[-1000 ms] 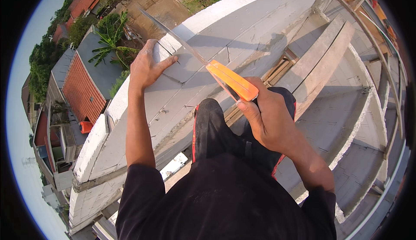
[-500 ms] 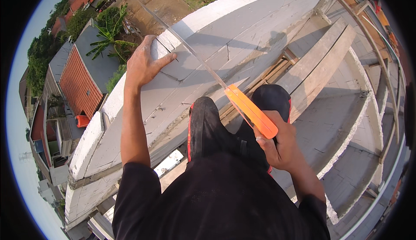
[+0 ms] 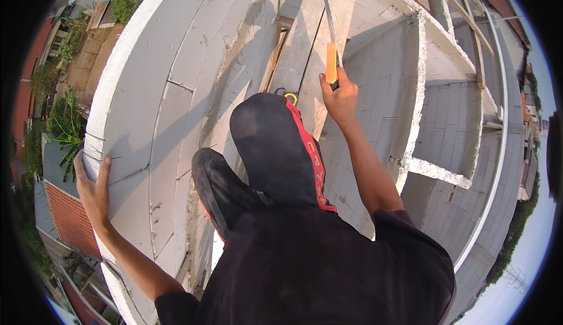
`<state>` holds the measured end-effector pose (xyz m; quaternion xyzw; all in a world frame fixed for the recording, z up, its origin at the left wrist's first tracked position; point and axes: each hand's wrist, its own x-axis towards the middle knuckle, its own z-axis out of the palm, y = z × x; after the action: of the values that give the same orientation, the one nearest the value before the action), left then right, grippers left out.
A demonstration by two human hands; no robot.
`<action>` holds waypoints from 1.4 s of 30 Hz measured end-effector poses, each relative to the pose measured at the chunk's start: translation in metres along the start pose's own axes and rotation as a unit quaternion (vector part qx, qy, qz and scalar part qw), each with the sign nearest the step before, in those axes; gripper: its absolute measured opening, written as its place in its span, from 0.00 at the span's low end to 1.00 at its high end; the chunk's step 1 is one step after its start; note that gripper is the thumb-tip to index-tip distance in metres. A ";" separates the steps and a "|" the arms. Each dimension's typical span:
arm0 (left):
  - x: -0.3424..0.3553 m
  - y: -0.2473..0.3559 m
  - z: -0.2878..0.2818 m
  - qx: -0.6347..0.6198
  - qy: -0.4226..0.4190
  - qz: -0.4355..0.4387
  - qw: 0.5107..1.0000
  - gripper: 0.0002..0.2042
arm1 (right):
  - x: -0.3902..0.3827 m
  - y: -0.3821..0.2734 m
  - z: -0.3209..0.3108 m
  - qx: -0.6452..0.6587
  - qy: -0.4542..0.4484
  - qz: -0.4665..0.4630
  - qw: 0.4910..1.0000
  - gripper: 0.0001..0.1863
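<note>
At the curved wall's (image 3: 132, 108) rim, the left hand (image 3: 94, 187) still rests, fingers parted wide across it. Farther ahead, the right arm outstretched, the right hand's (image 3: 340, 93) fingers wrap the orange-handled saw (image 3: 332, 58), now swung from the wall to above the planks (image 3: 302, 29).

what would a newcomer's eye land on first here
Probably the orange-handled saw in the person's right grip, above centre, its blade pointing to the top edge. Next, the pale curved wall sweeping down the left side, with the left grip resting on its rim. Beyond it, at lower left, an orange-red tiled roof stands out.
</note>
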<state>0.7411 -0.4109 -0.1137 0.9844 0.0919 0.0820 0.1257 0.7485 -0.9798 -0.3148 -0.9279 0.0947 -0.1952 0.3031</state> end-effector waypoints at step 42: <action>-0.005 0.009 -0.012 -0.003 0.012 -0.054 0.998 0.47 | -0.006 0.120 0.289 -0.294 -0.455 -0.207 0.814 0.29</action>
<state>0.7356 -0.4174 -0.1009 0.9766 0.1459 0.0874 0.1315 0.8577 -0.9220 -0.6026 -0.9534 -0.1954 0.2286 -0.0237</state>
